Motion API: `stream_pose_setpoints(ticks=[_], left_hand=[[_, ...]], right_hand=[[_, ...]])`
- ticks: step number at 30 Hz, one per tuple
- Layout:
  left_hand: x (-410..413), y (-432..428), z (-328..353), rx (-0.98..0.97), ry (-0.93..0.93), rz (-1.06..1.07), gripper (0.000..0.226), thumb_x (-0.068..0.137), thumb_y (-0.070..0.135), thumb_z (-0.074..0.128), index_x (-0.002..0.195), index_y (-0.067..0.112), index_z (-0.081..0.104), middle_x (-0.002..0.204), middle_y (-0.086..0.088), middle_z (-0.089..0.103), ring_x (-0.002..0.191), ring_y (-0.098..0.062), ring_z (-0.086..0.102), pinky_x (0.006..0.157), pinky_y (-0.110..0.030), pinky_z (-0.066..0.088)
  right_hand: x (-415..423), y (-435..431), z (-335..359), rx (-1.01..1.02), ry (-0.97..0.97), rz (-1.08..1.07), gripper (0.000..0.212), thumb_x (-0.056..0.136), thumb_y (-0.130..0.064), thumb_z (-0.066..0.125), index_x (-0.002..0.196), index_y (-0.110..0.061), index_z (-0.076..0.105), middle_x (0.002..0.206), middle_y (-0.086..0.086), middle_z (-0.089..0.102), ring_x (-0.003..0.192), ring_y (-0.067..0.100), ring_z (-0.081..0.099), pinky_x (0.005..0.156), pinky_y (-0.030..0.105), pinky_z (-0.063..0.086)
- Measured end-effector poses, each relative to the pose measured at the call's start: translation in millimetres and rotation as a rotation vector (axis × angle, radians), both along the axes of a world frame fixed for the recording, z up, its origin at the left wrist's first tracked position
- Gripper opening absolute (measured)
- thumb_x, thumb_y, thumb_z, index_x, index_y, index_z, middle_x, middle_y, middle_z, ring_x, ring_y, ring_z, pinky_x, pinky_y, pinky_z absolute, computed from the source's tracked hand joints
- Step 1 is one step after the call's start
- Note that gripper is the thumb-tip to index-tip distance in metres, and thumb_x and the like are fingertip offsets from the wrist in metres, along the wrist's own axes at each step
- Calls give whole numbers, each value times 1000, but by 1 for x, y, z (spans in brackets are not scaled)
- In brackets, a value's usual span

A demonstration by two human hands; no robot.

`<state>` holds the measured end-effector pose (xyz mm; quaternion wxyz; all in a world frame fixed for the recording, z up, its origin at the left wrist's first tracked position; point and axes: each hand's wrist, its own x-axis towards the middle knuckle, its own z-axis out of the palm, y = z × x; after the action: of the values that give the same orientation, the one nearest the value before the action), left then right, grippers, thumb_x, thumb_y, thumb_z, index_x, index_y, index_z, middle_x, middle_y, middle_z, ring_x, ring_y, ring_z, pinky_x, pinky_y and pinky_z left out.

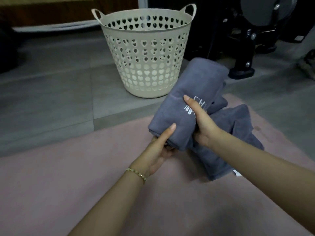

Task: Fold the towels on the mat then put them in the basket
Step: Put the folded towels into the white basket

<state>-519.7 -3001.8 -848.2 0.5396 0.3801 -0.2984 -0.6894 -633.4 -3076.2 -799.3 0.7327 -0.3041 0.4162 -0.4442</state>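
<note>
A folded grey towel [192, 92] with white embroidered lettering is lifted above the pink mat [85, 176]. My left hand [158, 150] grips its near left corner, thumb on top and fingers underneath. At the near right edge my right hand [201, 121] grips the same towel, thumb across the lettering. A second grey towel [238, 133] lies loosely on the mat below and to the right, partly hidden by the lifted one and my right arm. The cream plastic basket [144, 53] with heart-shaped holes stands upright on the floor beyond the mat, left of the lifted towel.
Grey floor tiles [59, 91] surround the mat. A black machine with a metal frame and feet [245, 48] stands at the back right, close behind the towel. Dark wooden furniture [51, 12] runs along the back left.
</note>
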Motion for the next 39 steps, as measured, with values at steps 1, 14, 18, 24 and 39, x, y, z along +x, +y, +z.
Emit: stream_pose_setpoints(ticks=[1,14,18,24,39], left_hand=[[8,1,0,-1,-14,32,59,85,38,61,138,15,46,130,-4,60,121,-19,56,104,-39,44],[31,46,-79,372,-88,285,47,88,38,60,129,16,54,120,-1,66,109,-15,64,79,-23,55],[13,61,-106,501,-228,360,56,68,37,77,117,14,61,111,-4,70,97,-14,68,81,-28,55],[24,43,-88,136,-927,829,104,54,56,83,137,16,34,131,4,39,122,-11,41,105,-25,33],[-75,-47,-49,-222,-1273,13,76,90,56,43,150,13,21,154,-4,29,141,-20,26,116,-34,21]], right_hand=[[11,-2,-2,0,-8,13,62,73,-37,78,126,-16,57,112,4,70,101,19,68,79,32,57],[54,10,-104,276,163,381,39,82,-36,70,112,-11,65,103,6,73,85,15,70,72,27,57],[25,13,-137,245,440,486,50,80,-40,70,118,-8,63,110,8,69,103,22,65,93,35,51],[-33,-25,-87,-47,603,652,22,95,-34,52,110,-19,58,110,3,63,87,15,62,80,24,49],[-179,-40,-69,-152,799,24,24,97,-29,49,94,-8,61,92,8,63,73,18,57,72,28,47]])
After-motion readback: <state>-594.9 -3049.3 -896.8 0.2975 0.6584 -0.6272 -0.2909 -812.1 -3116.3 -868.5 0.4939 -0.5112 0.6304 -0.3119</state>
